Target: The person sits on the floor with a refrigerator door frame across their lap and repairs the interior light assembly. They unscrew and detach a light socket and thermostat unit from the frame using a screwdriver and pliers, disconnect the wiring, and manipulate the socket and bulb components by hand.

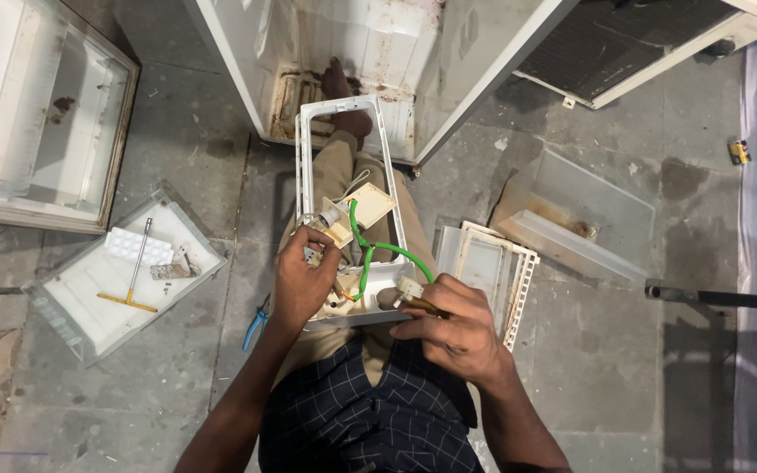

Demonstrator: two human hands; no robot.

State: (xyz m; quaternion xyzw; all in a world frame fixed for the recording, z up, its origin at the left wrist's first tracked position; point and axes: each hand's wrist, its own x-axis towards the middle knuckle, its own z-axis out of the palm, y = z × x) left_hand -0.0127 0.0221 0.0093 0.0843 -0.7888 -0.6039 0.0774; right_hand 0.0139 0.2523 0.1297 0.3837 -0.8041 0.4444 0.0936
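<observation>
A white plastic frame panel (308, 149) rests along my outstretched leg, its far end inside an opened white appliance cabinet (370, 52). My left hand (304, 280) grips the wiring at the panel's near end, beside a small lamp holder (330, 215) and a cream square cover (370, 206). A green wire (365, 250) loops from there to a white connector (409, 289). My right hand (453, 333) holds a thin brown-handled tool against that connector.
A shallow white tray (63, 307) at left holds an ice-cube mould, a metal T-handled tool and small metal parts. Blue-handled pliers (256, 322) lie on the floor. A white grille (492, 267) and clear bin (589, 219) sit right. A door shell (37, 114) lies upper left.
</observation>
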